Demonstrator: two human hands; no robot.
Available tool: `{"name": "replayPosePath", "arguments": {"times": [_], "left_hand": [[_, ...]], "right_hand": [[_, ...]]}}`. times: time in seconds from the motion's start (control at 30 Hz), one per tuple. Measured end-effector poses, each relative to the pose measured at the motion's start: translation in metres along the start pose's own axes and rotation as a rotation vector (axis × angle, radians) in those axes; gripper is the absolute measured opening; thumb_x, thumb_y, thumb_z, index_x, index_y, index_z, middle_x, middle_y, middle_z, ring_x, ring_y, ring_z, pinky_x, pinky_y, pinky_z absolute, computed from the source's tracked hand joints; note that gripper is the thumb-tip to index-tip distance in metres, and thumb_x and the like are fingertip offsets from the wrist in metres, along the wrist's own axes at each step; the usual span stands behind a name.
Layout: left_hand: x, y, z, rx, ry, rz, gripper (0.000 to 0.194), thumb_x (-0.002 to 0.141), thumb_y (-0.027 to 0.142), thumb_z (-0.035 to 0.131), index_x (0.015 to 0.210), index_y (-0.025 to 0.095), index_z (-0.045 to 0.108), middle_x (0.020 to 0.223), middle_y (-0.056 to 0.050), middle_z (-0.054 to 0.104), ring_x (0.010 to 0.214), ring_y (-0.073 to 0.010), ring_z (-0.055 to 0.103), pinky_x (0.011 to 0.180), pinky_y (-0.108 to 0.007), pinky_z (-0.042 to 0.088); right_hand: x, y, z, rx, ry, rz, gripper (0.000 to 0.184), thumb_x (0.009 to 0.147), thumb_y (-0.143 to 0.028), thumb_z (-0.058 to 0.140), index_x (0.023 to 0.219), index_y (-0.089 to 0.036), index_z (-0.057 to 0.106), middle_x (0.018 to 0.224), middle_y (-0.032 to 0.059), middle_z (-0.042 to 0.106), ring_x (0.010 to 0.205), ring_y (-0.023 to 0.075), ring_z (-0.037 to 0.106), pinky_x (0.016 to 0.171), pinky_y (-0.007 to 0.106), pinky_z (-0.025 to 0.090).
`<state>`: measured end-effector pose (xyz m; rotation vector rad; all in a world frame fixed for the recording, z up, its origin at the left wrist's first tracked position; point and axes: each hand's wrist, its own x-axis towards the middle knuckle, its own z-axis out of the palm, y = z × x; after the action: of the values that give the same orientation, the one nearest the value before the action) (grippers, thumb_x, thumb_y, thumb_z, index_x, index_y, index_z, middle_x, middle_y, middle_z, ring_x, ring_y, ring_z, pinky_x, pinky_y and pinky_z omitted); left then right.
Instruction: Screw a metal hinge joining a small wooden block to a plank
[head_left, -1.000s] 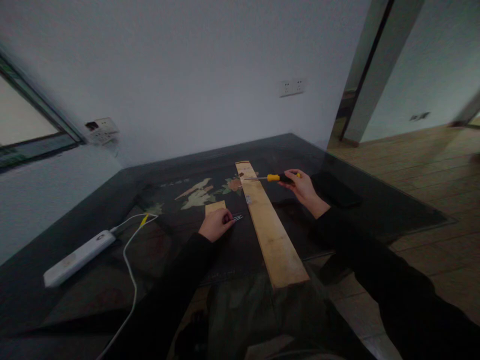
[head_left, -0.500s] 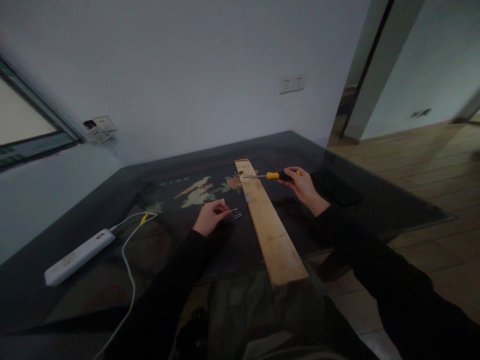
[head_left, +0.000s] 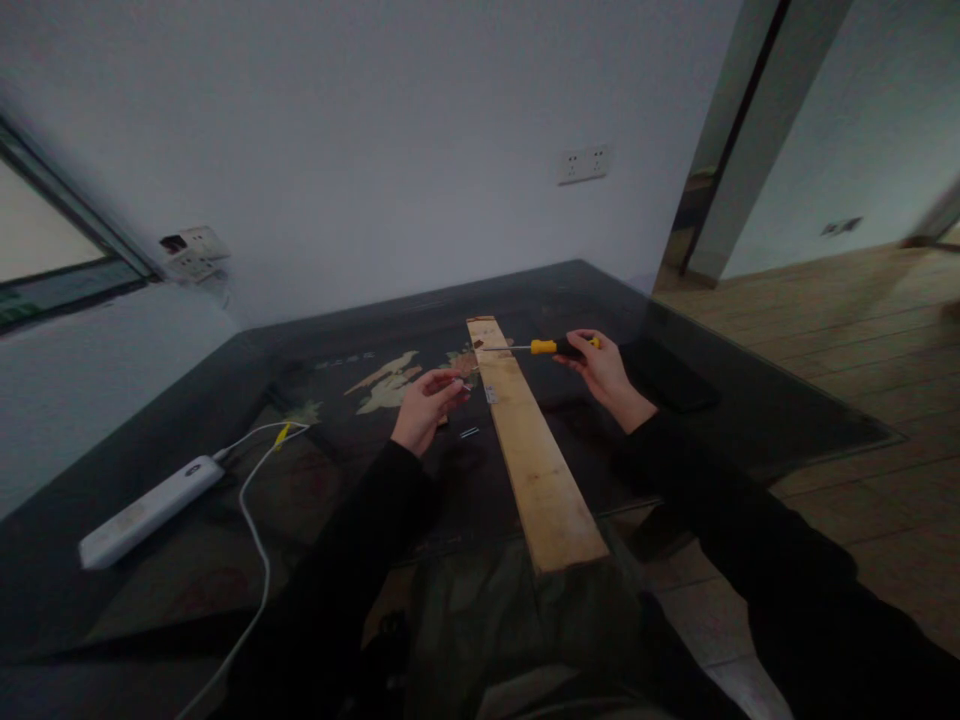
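My right hand (head_left: 600, 372) is closed round the black and yellow handle of a screwdriver (head_left: 546, 347). Its thin shaft points left, with the tip over the far part of a long wooden board (head_left: 536, 460). Left of the board, my left hand (head_left: 431, 405) is raised above the table, thumb and fingers pinched on a small thin screw (head_left: 466, 387), mostly hidden by the fingertips. More small metal screws (head_left: 469, 432) lie on the dark table just below that hand. Near the far end, the board has a dark hole or mark.
The dark glass-topped table (head_left: 360, 540) has a flower and bird picture. A white power strip (head_left: 150, 512) with a white cable (head_left: 259, 540) lies at the left. A dark flat object (head_left: 667, 375) sits beyond my right wrist. The board's near end overhangs my lap.
My left hand has lifted from the screws on the table and moved up toward the board, a screw in its fingers. The right hand and screwdriver have hardly moved.
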<state>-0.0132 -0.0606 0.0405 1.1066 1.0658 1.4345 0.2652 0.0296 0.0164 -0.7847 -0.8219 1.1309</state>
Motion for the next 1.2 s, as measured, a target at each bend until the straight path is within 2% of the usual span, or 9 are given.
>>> {"name": "replayPosePath", "arguments": {"times": [0.13, 0.23, 0.47, 0.63, 0.8, 0.93, 1.2], "left_hand": [[0.014, -0.008, 0.034, -0.070, 0.015, 0.095, 0.034, 0.068, 0.023, 0.086, 0.095, 0.016, 0.067, 0.087, -0.003, 0.071, 0.084, -0.0179, 0.074, 0.087, -0.038, 0.060], [0.016, -0.023, 0.044, 0.014, 0.038, 0.140, 0.039, 0.067, 0.025, 0.086, 0.100, 0.015, 0.068, 0.086, -0.003, 0.071, 0.077, -0.0177, 0.072, 0.085, -0.041, 0.060], [0.018, -0.048, 0.032, 0.248, 0.036, 0.245, 0.027, 0.067, 0.033, 0.084, 0.086, 0.015, 0.075, 0.094, -0.009, 0.077, 0.090, -0.0221, 0.071, 0.091, -0.039, 0.056], [0.019, -0.050, 0.034, 0.373, -0.030, 0.249, 0.021, 0.071, 0.031, 0.080, 0.087, 0.016, 0.076, 0.090, -0.007, 0.077, 0.084, -0.0206, 0.070, 0.084, -0.035, 0.056], [0.018, -0.049, 0.034, 0.520, -0.008, 0.284, 0.012, 0.075, 0.024, 0.077, 0.084, 0.017, 0.077, 0.087, -0.005, 0.076, 0.079, -0.0188, 0.067, 0.080, -0.032, 0.054], [0.018, -0.048, 0.032, 0.622, -0.012, 0.304, 0.011, 0.077, 0.022, 0.075, 0.087, 0.018, 0.078, 0.089, -0.005, 0.077, 0.079, -0.0187, 0.066, 0.077, -0.031, 0.050], [0.020, -0.051, 0.028, 0.662, -0.065, 0.302, 0.013, 0.075, 0.023, 0.077, 0.087, 0.018, 0.079, 0.081, -0.004, 0.076, 0.074, -0.0185, 0.065, 0.069, -0.029, 0.046]], "right_hand": [[-0.001, -0.009, -0.001, 0.035, 0.029, -0.043, 0.043, 0.050, -0.040, 0.092, 0.076, -0.021, 0.063, 0.085, -0.0019, 0.060, 0.075, 0.0125, 0.065, 0.062, 0.029, 0.064], [-0.003, -0.016, -0.003, 0.050, 0.038, -0.057, 0.045, 0.050, -0.042, 0.092, 0.078, -0.021, 0.064, 0.082, -0.0030, 0.060, 0.073, 0.0117, 0.065, 0.060, 0.027, 0.062], [-0.003, -0.014, -0.009, 0.047, 0.035, -0.095, 0.043, 0.055, -0.042, 0.089, 0.082, -0.023, 0.061, 0.082, -0.0034, 0.061, 0.075, 0.0116, 0.064, 0.064, 0.027, 0.061], [-0.002, -0.010, -0.008, 0.018, 0.038, -0.075, 0.042, 0.057, -0.042, 0.087, 0.083, -0.023, 0.060, 0.083, -0.0026, 0.061, 0.074, 0.0119, 0.064, 0.063, 0.027, 0.060], [0.000, -0.011, -0.010, -0.052, 0.013, -0.101, 0.042, 0.062, -0.046, 0.083, 0.087, -0.024, 0.057, 0.085, -0.0021, 0.061, 0.073, 0.0116, 0.063, 0.066, 0.028, 0.059], [0.002, -0.012, -0.011, -0.047, 0.024, -0.122, 0.042, 0.063, -0.046, 0.083, 0.086, -0.024, 0.056, 0.083, -0.0020, 0.060, 0.071, 0.0114, 0.063, 0.063, 0.026, 0.057], [0.002, -0.011, -0.010, -0.030, 0.070, -0.156, 0.041, 0.063, -0.046, 0.083, 0.085, -0.024, 0.057, 0.083, -0.0027, 0.060, 0.070, 0.0107, 0.062, 0.061, 0.026, 0.057]]}}
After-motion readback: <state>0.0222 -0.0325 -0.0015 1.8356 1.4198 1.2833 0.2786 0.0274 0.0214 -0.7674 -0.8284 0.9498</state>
